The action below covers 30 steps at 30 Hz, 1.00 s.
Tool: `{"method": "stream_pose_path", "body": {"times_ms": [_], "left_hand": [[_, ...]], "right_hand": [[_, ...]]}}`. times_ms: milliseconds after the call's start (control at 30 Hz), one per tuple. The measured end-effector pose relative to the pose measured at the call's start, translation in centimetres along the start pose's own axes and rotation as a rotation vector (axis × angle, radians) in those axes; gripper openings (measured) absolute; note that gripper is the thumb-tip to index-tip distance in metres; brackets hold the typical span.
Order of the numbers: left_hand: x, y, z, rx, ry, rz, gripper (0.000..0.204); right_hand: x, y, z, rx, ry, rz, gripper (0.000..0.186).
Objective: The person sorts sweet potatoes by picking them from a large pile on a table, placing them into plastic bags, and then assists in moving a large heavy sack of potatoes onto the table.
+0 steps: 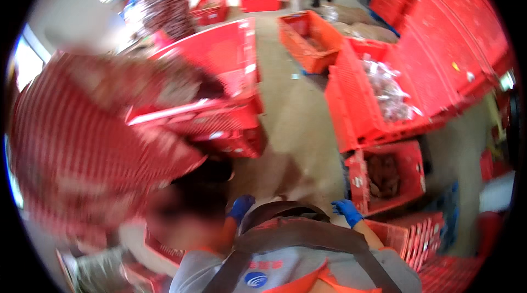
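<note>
My left hand (241,207), in a blue glove, is to the left of my brown apron (285,209). Its fingers look loosely extended and slightly blurred, and nothing shows in them. On the other side, my right hand (346,210), also gloved in blue, has its fingers apart and holds nothing. It is nearest to a red crate (414,175) with a brown bundle (382,175) inside; whether it touches the rim I cannot tell. Close by on the left is a person in red striped clothing (93,155), smeared by motion.
Large red crates (219,120) stand at the left, and a tall red bin (351,112) at the right holds clear plastic packages (387,90). An orange crate (312,46) is farther ahead. A concrete floor strip (296,112) runs between them. Other people are at the back.
</note>
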State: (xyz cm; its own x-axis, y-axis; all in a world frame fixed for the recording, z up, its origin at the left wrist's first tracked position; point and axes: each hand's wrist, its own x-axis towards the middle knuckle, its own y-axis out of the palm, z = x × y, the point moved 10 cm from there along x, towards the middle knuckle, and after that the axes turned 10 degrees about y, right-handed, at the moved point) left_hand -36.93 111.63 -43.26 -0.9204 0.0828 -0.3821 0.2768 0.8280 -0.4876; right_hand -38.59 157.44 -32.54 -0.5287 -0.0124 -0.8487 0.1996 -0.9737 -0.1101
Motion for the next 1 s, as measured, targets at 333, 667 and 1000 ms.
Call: {"method": "stream_pose_path", "body": {"times_ms": [333, 667, 1000], "left_hand": [[21.2, 1.1, -28.6, 0.016, 0.219, 0.338, 0.028], [38.3, -4.8, -35.9, -0.273, 0.018, 0.223, 0.031], [66.9, -7.2, -43.0, 0.096, 0.236, 0.34, 0.032]], "right_hand": [[18.1, -11.7, 9.4, 0.201, 0.013, -0.127, 0.021], [31.8, -12.7, 41.5, 0.077, -0.12, 0.063, 0.023], [41.6, -10.9, 63.3, 0.15, -0.057, 0.256, 0.027]]}}
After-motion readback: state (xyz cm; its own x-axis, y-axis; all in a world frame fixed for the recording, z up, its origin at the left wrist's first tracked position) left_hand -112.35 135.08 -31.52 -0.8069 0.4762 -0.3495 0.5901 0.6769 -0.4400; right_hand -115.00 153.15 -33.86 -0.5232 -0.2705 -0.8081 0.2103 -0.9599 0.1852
